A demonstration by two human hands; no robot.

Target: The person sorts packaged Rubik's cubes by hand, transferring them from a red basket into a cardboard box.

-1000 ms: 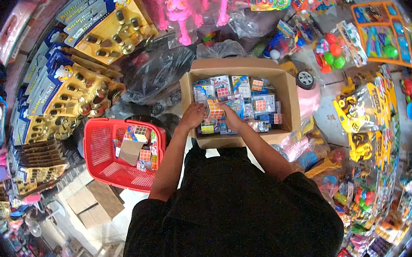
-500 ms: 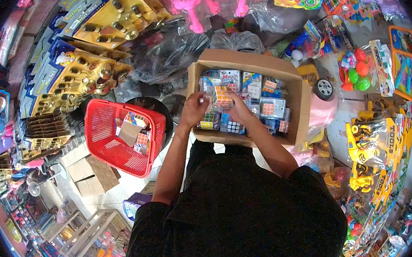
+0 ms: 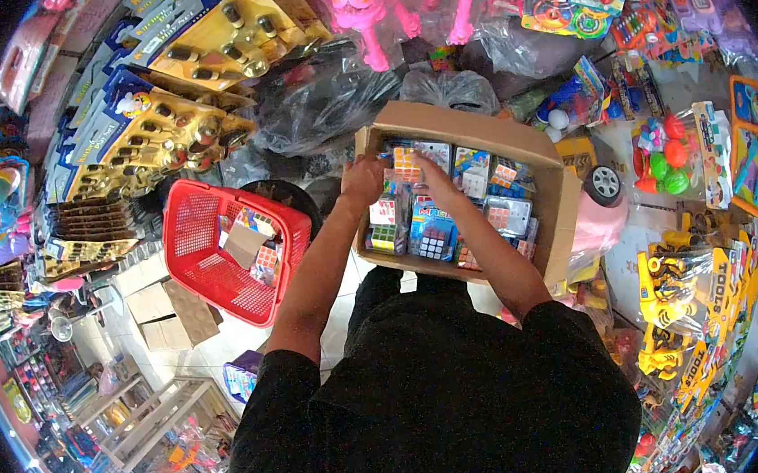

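Currently left hand [image 3: 362,182] and right hand [image 3: 425,178] pinch a glossy square puzzle-cube pack [image 3: 405,160] over the brown cardboard box [image 3: 469,127], red mesh basket [image 3: 188,237] beside.

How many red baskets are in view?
1. The red basket stands left of the box, beside the left hand; others may be hidden.

Both arms reach forward, left hand [image 3: 361,180] and right hand [image 3: 429,178] apparently curled, close together.
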